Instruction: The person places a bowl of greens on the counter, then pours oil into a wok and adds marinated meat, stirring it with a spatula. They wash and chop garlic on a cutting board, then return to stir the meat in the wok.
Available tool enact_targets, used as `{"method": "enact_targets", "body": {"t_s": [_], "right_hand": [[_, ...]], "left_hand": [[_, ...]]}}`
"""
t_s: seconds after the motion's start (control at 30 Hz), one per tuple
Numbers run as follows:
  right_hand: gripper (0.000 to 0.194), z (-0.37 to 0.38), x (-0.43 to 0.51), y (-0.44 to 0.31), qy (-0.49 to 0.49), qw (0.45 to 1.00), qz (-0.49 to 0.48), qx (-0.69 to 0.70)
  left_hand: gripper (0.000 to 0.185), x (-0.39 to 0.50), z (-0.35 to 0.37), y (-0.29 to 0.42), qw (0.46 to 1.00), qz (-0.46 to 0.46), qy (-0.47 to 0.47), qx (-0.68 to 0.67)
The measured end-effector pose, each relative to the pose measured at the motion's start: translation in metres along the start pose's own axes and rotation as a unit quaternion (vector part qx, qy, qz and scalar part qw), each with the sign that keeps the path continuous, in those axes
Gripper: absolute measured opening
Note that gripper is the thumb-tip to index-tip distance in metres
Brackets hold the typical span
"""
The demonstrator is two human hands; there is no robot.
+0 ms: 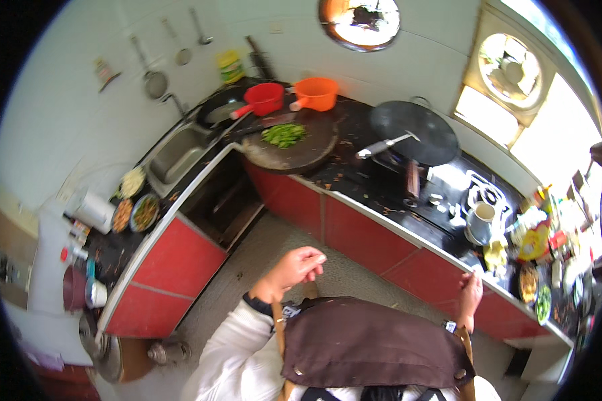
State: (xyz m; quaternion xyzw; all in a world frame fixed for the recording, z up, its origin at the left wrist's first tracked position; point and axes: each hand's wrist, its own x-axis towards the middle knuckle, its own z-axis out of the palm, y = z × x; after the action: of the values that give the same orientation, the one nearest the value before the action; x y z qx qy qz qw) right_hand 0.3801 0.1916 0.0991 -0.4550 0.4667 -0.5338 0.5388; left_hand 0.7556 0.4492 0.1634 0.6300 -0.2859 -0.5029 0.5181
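My left hand [296, 270] hovers in front of my dark brown apron [376, 346], its fingers loosely curled; whether anything is between them cannot be told. Further right, my right hand [470, 295] is near the edge of the black counter, partly blurred, its fingers bent. Before me a round wooden chopping board [321, 143] bears chopped green vegetables [284, 135] and a cleaver [279, 120]. A black wok [416, 133] sits on the stove, with a metal utensil [381, 148] lying across its near side.
A sink [175, 153] is on the left, beside bowls and plates of cut food [144, 212]. Red [264, 98] and orange [317, 93] plastic ladles stand behind the board. A metal pitcher [480, 224] is by the right burner, near crowded bottles and packets. Red cabinets [366, 225] run below.
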Motion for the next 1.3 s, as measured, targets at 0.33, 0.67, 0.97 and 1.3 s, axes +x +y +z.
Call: {"method": "enact_targets", "body": {"t_s": [0.33,0.67,0.97,1.3], "right_hand": [[0.025,0.013,-0.009,-0.009,-0.009,1.0,0.014,0.02],[0.009,0.0,-0.016,-0.006,0.017,0.999,0.018,0.043],[0.005,-0.002,-0.013,-0.001,-0.012,0.997,0.028,0.068],[0.007,0.008,-0.013,-0.005,-0.036,0.997,0.034,0.068]], "left_hand": [[0.018,-0.004,-0.002,-0.003,1.0,0.01,-0.003,-0.009],[0.018,-0.001,0.0,0.002,1.0,0.003,-0.013,0.006],[0.021,-0.001,-0.002,-0.004,1.0,0.0,-0.016,0.021],[0.019,-0.007,-0.004,-0.01,1.0,0.006,0.005,0.002]]}}
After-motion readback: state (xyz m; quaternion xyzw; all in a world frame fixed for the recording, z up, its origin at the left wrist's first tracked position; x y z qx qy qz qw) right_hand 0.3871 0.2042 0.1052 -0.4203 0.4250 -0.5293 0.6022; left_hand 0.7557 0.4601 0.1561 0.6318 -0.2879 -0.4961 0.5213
